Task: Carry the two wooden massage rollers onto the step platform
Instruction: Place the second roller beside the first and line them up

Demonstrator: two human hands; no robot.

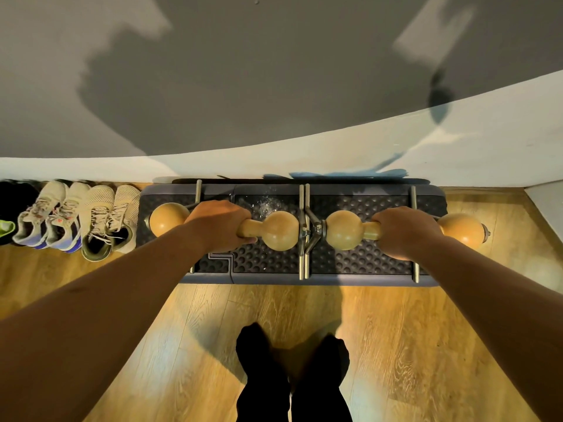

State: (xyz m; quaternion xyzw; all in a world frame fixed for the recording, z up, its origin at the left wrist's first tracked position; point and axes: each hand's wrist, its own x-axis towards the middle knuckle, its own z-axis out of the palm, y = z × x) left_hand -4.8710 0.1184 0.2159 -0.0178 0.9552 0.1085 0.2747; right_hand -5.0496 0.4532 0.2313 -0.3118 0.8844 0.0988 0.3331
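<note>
Two wooden massage rollers, each with round bulbs at both ends and metal crossbars, lie end to end over the dark dimpled step platform (362, 260). My left hand (217, 223) is shut around the middle of the left roller (280, 231). Wrapped around the middle of the right roller (342, 229) is my right hand (405, 231). The metal bars at each roller's ends reach across the platform. I cannot tell whether the rollers rest on the platform or hover just above it.
The platform sits against a white baseboard and grey wall. A row of several shoes (73, 217) stands to its left on the wooden floor (189, 330). My feet in black socks (292, 360) are in front of the platform. A wall corner (545, 202) is at right.
</note>
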